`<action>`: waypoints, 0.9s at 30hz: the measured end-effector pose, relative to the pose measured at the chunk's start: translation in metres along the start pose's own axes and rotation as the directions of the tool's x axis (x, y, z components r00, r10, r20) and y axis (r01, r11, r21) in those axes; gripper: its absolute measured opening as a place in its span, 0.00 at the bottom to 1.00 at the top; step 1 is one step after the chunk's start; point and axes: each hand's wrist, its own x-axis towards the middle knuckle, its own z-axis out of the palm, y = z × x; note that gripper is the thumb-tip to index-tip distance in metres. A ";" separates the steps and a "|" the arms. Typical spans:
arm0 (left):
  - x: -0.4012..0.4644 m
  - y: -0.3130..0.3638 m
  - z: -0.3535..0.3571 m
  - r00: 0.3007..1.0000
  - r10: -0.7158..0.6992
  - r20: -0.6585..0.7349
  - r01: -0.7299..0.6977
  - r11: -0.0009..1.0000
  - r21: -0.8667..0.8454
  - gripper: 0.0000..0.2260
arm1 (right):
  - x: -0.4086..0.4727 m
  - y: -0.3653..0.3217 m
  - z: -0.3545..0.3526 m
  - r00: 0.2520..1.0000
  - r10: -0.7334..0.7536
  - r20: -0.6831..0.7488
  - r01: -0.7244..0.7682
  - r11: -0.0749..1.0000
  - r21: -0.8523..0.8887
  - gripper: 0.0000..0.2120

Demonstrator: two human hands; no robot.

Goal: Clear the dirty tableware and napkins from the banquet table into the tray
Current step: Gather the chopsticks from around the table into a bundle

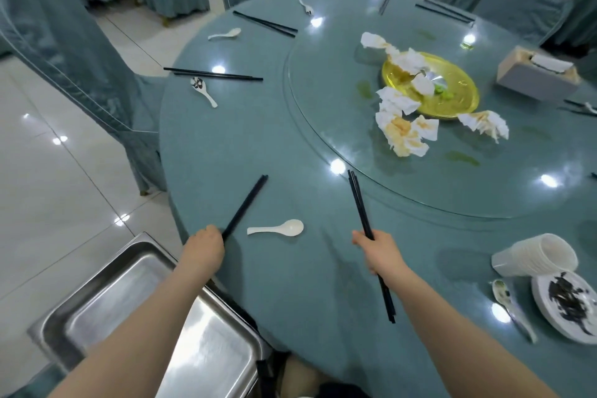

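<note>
Near the table [226,145] edge, left hand [203,244] and right hand [381,252] each grip chopsticks [245,203].

The table holds 5 white spoons [277,229], 2 plates [433,87], 1 cup stack [536,255], and 1 tissue box [538,74].

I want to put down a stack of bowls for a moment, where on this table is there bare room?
Bare cloth lies between the white spoon near the table's edge and the chopsticks beside the dirty spoon further off. The near edge between both hands is also free. Crowded: the napkins around the yellow plate, and the cups and dirty plate on the right.
</note>
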 end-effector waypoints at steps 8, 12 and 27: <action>-0.055 -0.021 -0.004 0.997 -0.014 0.080 0.038 0.952 -0.303 0.11 | -0.045 0.012 0.001 0.998 -0.020 0.051 0.014 0.993 0.114 0.14; -0.095 -0.021 -0.003 1.000 -0.017 -0.006 0.009 0.743 -0.669 0.10 | -0.069 0.007 0.015 0.994 -0.027 0.110 -0.018 0.923 0.384 0.17; -0.212 -0.063 -0.027 0.953 -0.163 -0.255 -0.142 0.503 -0.853 0.12 | -0.135 -0.087 0.126 0.712 -0.220 0.666 -0.090 0.913 0.398 0.22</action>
